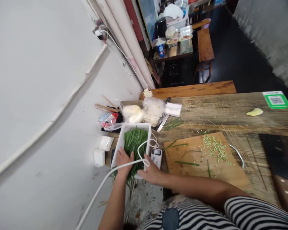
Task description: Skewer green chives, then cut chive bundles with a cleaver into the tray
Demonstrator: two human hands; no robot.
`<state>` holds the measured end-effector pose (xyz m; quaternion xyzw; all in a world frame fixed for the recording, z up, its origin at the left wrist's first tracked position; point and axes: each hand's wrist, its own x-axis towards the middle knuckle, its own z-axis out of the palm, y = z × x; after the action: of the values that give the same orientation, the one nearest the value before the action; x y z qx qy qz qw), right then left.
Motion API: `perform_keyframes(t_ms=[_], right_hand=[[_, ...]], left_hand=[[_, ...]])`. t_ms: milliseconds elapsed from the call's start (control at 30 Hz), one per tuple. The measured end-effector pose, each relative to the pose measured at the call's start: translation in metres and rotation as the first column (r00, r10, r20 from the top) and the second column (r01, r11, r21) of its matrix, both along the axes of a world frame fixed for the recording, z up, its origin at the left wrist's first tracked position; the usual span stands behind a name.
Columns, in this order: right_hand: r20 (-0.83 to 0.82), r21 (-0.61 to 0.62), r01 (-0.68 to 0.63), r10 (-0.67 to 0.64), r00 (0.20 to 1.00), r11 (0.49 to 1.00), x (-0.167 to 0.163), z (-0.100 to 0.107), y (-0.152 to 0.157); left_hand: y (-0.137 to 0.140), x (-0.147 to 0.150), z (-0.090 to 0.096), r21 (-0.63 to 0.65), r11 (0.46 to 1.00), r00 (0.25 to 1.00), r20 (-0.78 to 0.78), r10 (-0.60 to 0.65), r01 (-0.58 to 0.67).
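A white plastic tub (149, 127) full of cut green stalks, like garlic chives (135, 140), stands at the table's left end. My left hand (124, 161) lies over the stalks on the near left side, its fingers and thumb apart. At the near right corner my right hand (151, 171) has hold of the tub's rim. A white cable (100, 182) crosses in front of both hands and loops over the tub. Some stalks hang over the tub's near end. Beside it, on the right, lies a white power strip (156, 157).
A wooden cutting board (187, 175) holds loose stalks and chopped green bits (216, 147). A knife (163, 123) lies behind the tub near plastic bags (154, 110). A cleaver (278, 156) rests at the right. Thin skewers (242, 153) lie beside the board. A white wall borders the left.
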<state>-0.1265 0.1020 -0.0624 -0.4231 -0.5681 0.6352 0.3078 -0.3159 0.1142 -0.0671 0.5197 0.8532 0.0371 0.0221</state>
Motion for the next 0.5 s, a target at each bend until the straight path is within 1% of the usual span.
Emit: perform_keyframes(t_ms=[33,67,100,133,167,200,233,267,300,333,367,433,500], right_hand=[[0.040,0.040,-0.046,0.044,0.998,0.998,0.027,-0.003,-0.013],[0.107,0.074,-0.065,0.057,0.993,0.995,0.056,-0.008,-0.023],[0.219,0.128,-0.066,0.037,0.975,0.990,0.087,-0.013,-0.029],[0.351,0.197,-0.075,0.001,0.936,0.977,0.116,-0.019,-0.032],[0.477,0.253,-0.118,-0.018,0.879,0.960,0.144,-0.025,-0.033],[0.600,0.278,-0.173,-0.031,0.800,0.945,0.168,-0.030,-0.032],[0.705,0.289,-0.223,-0.049,0.707,0.931,0.188,-0.035,-0.030],[0.782,0.287,-0.271,-0.061,0.621,0.919,0.203,-0.039,-0.028],[0.835,0.279,-0.316,-0.066,0.547,0.907,0.212,-0.042,-0.025],[0.867,0.269,-0.355,-0.065,0.493,0.896,0.217,-0.044,-0.023],[0.885,0.257,-0.388,-0.054,0.463,0.885,0.218,-0.044,-0.020],[0.886,0.229,-0.420,-0.009,0.463,0.878,0.210,-0.041,-0.012],[0.864,0.208,-0.414,0.032,0.503,0.886,0.197,-0.036,0.002]], left_hand=[[-0.007,0.009,0.002,0.019,0.996,0.996,-0.021,-0.084,0.085],[-0.011,0.016,0.005,0.019,0.982,0.982,-0.022,-0.188,0.188],[-0.013,0.021,0.006,0.002,0.954,0.954,-0.008,-0.300,0.300],[-0.012,0.024,0.007,-0.027,0.913,0.913,0.013,-0.408,0.408],[-0.010,0.024,0.007,-0.062,0.867,0.869,0.038,-0.493,0.494],[-0.005,0.023,0.006,-0.101,0.828,0.834,0.063,-0.548,0.552],[0.000,0.020,0.004,-0.136,0.804,0.816,0.088,-0.572,0.579],[0.006,0.017,0.003,-0.165,0.795,0.812,0.112,-0.572,0.583],[0.011,0.013,0.001,-0.187,0.794,0.815,0.133,-0.563,0.579],[0.016,0.011,0.002,-0.199,0.794,0.818,0.151,-0.554,0.574],[0.019,0.011,0.004,-0.197,0.795,0.819,0.163,-0.550,0.573],[0.019,0.014,0.013,-0.134,0.816,0.825,0.151,-0.544,0.563],[0.008,0.025,0.026,0.003,0.851,0.846,0.100,-0.523,0.526]])
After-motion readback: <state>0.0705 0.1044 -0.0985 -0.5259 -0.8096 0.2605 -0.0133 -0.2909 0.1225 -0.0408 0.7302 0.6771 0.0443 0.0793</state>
